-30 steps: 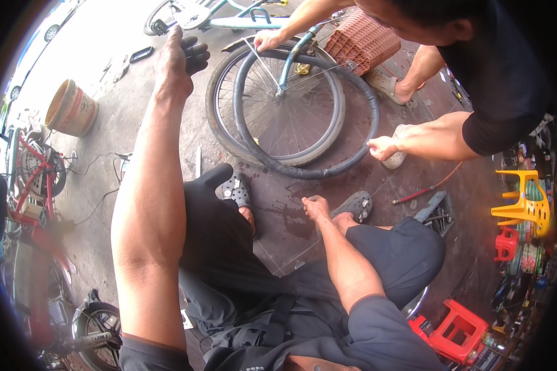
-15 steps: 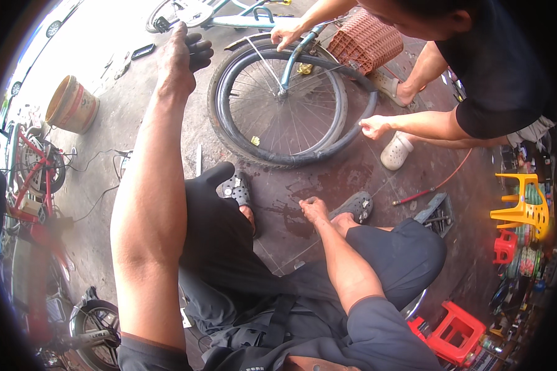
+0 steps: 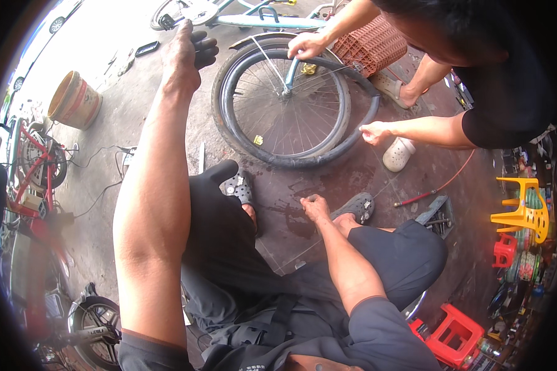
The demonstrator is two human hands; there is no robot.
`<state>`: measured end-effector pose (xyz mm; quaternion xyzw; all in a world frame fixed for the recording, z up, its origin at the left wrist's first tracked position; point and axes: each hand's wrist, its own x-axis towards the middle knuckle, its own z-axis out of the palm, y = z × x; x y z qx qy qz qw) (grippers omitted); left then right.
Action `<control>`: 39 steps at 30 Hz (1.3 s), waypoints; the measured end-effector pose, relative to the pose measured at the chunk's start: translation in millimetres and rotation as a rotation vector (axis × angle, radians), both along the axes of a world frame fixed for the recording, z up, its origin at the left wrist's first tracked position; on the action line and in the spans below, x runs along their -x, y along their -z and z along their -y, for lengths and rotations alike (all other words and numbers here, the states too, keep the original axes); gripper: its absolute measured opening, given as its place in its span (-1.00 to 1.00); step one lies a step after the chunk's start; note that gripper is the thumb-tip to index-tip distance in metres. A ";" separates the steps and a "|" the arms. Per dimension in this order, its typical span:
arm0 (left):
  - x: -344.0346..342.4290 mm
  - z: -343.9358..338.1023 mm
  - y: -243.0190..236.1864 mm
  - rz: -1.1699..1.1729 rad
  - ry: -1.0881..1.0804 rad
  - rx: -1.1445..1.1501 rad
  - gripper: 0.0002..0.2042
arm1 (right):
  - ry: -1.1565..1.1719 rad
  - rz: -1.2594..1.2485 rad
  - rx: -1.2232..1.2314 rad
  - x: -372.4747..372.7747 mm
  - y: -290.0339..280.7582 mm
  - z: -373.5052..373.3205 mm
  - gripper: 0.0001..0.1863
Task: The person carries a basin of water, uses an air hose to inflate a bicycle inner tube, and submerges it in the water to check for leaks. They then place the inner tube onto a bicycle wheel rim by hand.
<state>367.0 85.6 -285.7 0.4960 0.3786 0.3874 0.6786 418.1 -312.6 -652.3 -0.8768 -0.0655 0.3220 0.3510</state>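
Stretched out ahead at the far left, my left hand (image 3: 189, 57) has its blackened fingers spread and holds nothing. My right hand (image 3: 315, 207) hangs low between my knees with its fingers curled together; anything in them is hidden. Beyond it lies a spoked bicycle wheel (image 3: 342, 127) with its tyre, and a dark inner tube (image 3: 372, 111) loops over it, sticking out at the right. A co-worker's hand (image 3: 374, 132) pinches the tube's right side. The co-worker's other hand (image 3: 307, 46) is on the light-blue fork (image 3: 291, 73). Neither of my hands touches the wheel.
A dirty bucket (image 3: 74, 102) stands at the left, near a red bicycle frame (image 3: 34, 154). The blue bicycle frame (image 3: 260, 21) and a brown basket (image 3: 371, 46) lie behind. Rightward are a red hose (image 3: 436, 188), a yellow stool (image 3: 526, 210) and a red stool (image 3: 458, 334).
The co-worker's far hand has moved right and down onto the fork, and the co-worker leans in further. My hands keep nearly the same pose, while the whole view has shifted slightly.
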 end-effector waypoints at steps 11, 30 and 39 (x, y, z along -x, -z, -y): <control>-0.5 -1.2 -2.6 0.138 -0.046 0.017 -0.56 | -0.565 0.150 0.168 -167.6 -268.4 -107.2 -0.48; 39.2 -72.1 230.4 -0.785 0.274 -0.212 -0.52 | 0.090 -0.233 -0.071 -164.7 -100.4 -61.6 -0.59; -3.2 -42.8 301.0 -0.691 0.118 -0.198 -0.44 | 0.299 -0.383 -0.622 -162.8 -104.0 -113.4 -0.44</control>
